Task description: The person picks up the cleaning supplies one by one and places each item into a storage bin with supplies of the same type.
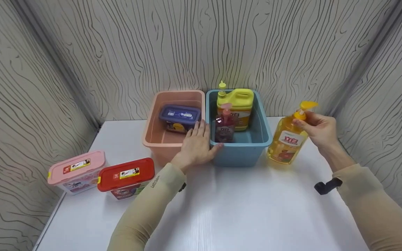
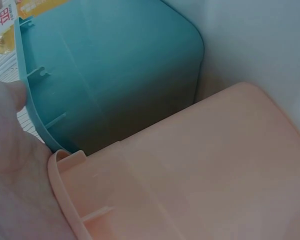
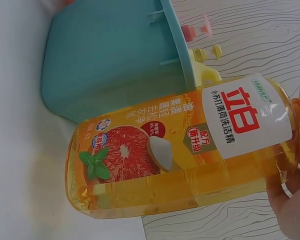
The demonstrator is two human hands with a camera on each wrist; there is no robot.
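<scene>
My right hand (image 1: 321, 129) grips a pump bottle of yellow dish soap (image 1: 287, 141) by its neck, just right of the blue bin (image 1: 238, 155). The bottle leans, its orange pump up; whether its base touches the table I cannot tell. In the right wrist view its label (image 3: 246, 116) faces the camera. My left hand (image 1: 196, 145) lies with straight fingers over the adjoining rims of the pink bin (image 1: 164, 144) and the blue bin. Inside the pink bin is a dark blue lidded box (image 1: 180, 114). The blue bin holds a red pump bottle (image 1: 224, 129) and a yellow jug (image 1: 243, 101).
On the white table (image 1: 222, 209), a pink-lidded box (image 1: 77, 170) and a red-lidded box (image 1: 127, 177) stand at the left, near my left forearm. Wood-patterned panels (image 1: 187, 42) enclose the back and sides.
</scene>
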